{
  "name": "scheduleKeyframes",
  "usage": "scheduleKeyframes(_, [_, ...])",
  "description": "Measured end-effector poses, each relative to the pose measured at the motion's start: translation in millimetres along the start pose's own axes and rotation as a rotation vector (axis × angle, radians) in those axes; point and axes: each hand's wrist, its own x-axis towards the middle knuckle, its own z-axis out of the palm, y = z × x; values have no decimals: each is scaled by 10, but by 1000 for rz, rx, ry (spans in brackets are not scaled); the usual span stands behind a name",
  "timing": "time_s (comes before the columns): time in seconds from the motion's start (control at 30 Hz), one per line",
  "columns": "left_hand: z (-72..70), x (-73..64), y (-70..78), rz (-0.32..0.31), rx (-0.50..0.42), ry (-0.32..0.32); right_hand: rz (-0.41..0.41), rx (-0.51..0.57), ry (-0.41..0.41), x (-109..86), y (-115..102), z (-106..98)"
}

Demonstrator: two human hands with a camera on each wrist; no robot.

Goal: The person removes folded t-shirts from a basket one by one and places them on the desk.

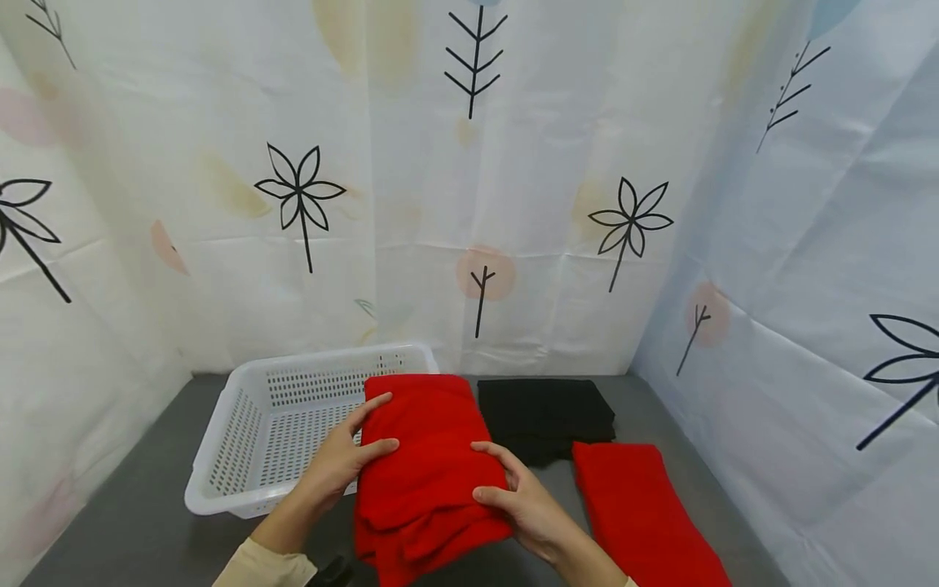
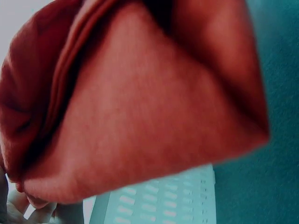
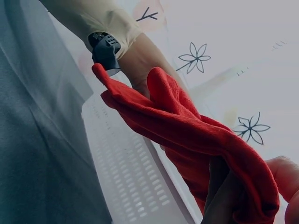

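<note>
Between my two hands is a folded red cloth (image 1: 433,456), its layers stacked and its near edge drooping in loose folds. My left hand (image 1: 337,461) grips its left side, thumb and a finger lying over the top. On the opposite side my right hand (image 1: 531,501) holds it the same way, the other fingers hidden beneath. The right wrist view shows the cloth (image 3: 187,126) from its side, layers bent over the fingers. In the left wrist view the cloth (image 2: 140,107) fills most of the picture, raised above the grey table.
A white perforated basket (image 1: 209,444) stands at the left, partly behind the held cloth. To the right, a folded black cloth (image 1: 546,408) lies at the back, and a second folded red cloth (image 1: 645,514) lies nearer. Patterned curtains (image 1: 411,204) enclose the grey table (image 1: 110,497).
</note>
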Motion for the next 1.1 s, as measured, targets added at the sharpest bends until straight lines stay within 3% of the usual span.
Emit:
scheduleKeyframes(0.5, [373, 82, 40, 57, 31, -12, -21, 10, 68, -254, 29, -213])
scheduleKeyframes(0.93, [607, 50, 36, 71, 19, -34, 13, -15, 74, -489, 73, -362])
scheduleKeyframes(1.1, [735, 39, 34, 72, -26, -96, 15, -44, 90, -610, 79, -474])
